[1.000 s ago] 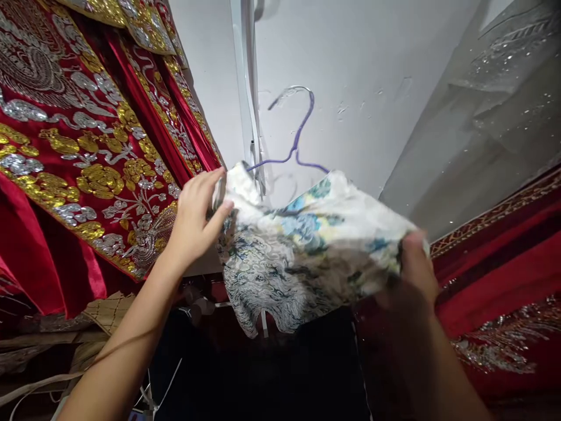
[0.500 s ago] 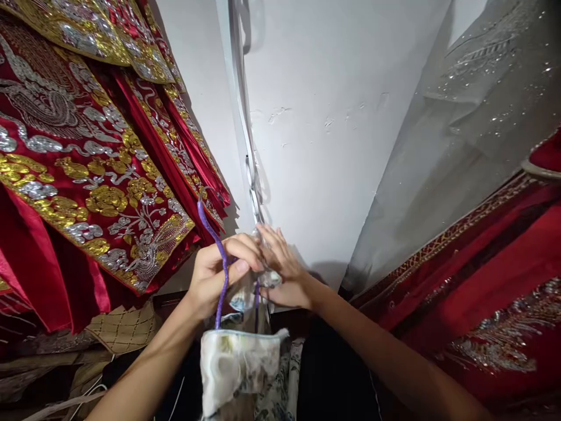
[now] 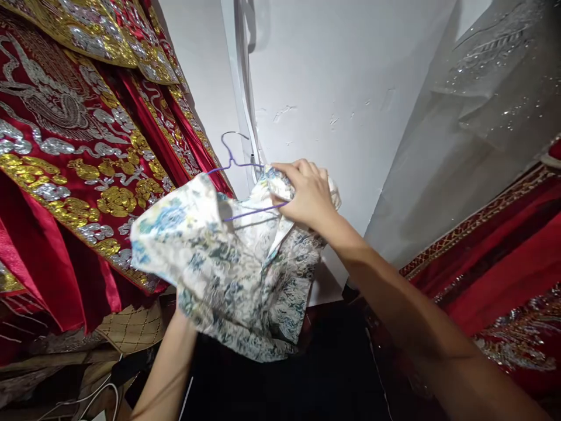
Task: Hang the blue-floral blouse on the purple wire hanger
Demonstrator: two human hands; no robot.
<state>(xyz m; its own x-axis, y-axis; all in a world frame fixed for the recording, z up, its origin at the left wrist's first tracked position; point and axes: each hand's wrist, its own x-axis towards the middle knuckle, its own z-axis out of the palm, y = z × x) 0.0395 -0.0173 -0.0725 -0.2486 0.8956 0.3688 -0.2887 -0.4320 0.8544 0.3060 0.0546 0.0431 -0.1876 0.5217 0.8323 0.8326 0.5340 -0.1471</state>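
Note:
A white garment [image 3: 219,263] with a blue and green floral print hangs spread in front of me on a thin purple wire hanger [image 3: 236,164]. My right hand [image 3: 307,196] grips the garment's upper right edge by the hanger wire. My left forearm [image 3: 169,368] rises from below, and the hand itself is hidden behind the cloth, so its grip cannot be seen.
Red robes with gold and silver embroidery [image 3: 79,152] hang at the left. Behind stand a white wall [image 3: 333,88] and a white rail or strip [image 3: 245,93]. A sheer glittery grey fabric [image 3: 473,117] and more red embroidered cloth [image 3: 491,257] fill the right.
The garment, bunched low between both hands half a second ago, is now lifted and spread. My right hand moved up onto its top edge, and my left hand went behind the cloth.

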